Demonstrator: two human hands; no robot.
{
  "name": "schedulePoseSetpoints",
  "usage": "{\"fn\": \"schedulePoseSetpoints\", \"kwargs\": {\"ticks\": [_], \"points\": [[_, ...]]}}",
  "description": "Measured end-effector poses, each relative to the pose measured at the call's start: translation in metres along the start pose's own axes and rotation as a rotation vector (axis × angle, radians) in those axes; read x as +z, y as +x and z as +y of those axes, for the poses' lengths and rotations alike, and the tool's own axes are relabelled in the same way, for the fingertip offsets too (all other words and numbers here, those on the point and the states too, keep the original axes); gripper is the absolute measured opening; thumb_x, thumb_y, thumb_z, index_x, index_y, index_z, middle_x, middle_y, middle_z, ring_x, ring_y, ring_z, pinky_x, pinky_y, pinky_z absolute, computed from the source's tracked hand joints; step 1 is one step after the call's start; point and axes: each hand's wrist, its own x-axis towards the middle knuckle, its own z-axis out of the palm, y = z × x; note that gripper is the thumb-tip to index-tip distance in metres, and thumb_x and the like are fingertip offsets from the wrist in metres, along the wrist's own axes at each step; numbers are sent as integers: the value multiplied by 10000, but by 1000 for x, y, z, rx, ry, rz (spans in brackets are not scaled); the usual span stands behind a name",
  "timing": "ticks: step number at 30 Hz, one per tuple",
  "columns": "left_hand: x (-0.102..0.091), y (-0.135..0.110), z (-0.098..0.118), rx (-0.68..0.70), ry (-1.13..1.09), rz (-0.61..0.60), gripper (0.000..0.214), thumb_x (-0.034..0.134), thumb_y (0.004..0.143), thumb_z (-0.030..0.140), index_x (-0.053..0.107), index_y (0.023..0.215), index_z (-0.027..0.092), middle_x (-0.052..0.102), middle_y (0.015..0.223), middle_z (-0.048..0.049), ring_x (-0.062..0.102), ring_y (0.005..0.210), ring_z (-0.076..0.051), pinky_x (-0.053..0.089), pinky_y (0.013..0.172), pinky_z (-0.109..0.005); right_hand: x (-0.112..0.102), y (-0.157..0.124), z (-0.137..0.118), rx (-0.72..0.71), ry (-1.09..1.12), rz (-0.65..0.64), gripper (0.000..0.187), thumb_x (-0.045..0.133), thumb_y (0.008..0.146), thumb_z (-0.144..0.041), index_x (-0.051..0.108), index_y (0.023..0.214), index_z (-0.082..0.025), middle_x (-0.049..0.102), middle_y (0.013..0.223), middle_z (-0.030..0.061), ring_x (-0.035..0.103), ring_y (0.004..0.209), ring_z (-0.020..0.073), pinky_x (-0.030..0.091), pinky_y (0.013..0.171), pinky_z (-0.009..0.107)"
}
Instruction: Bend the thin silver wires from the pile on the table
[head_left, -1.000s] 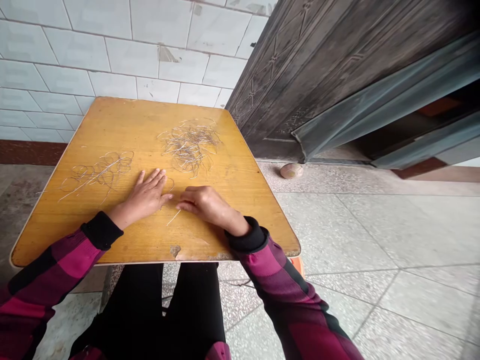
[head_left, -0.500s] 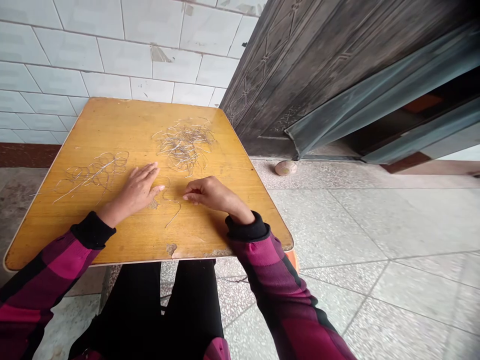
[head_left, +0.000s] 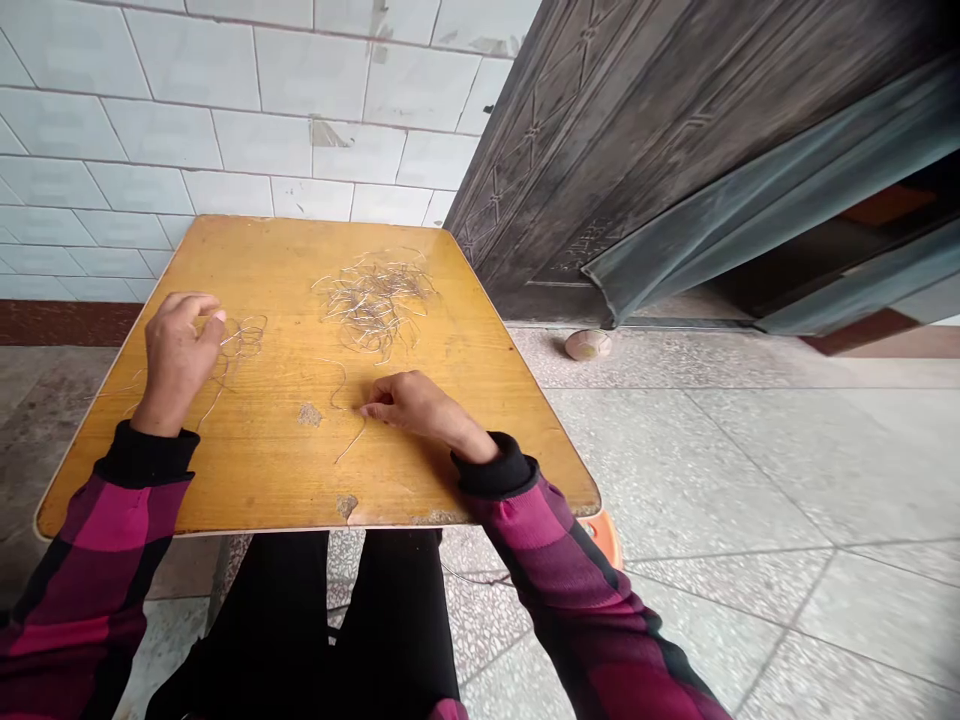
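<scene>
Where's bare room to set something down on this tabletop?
The tabletop has bare room right of the wire tangle, above the right hand, and along the near edge below the hands. It's crowded at the tangle and at the left hand's wire loops.

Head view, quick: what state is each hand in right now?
Left hand: curled beside the wire loops, grip cannot be told.
Right hand: curled at a loose wire, grip cannot be told.

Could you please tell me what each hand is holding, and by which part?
The right hand seems to pinch a thin wire midway along it; whether the left hand holds the wire tangle cannot be told.
</scene>
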Motion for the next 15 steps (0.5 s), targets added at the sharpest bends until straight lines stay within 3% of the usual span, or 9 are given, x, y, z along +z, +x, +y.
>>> {"fn": "schedulePoseSetpoints", "kwargs": {"ticks": [3,7,15], "points": [[-5,0,-3,-37,8,15,96,542,854,227,626,868,182,667,981,-18,600,1026,-221,451,961,-397,6,-4,-11,7,-180,57,176,659,817,-319,687,754,-156,693,744,54,538,622,125,296,551,252],[4,-3,-1,-11,5,-8,86,544,842,235,628,838,216,674,944,-37,618,997,-221,467,928,-379,10,-10,-23,28,-317,33,142,596,828,-251,700,790,-162,720,850,78,585,686,157,278,556,268],[6,-3,2,-42,16,-9,100,533,839,235,632,820,236,684,952,-59,627,1004,-229,481,947,-384,20,-9,-33,22,-534,4,233,475,873,-172,705,877,-131,721,904,144,652,711,211,346,552,295]]}}
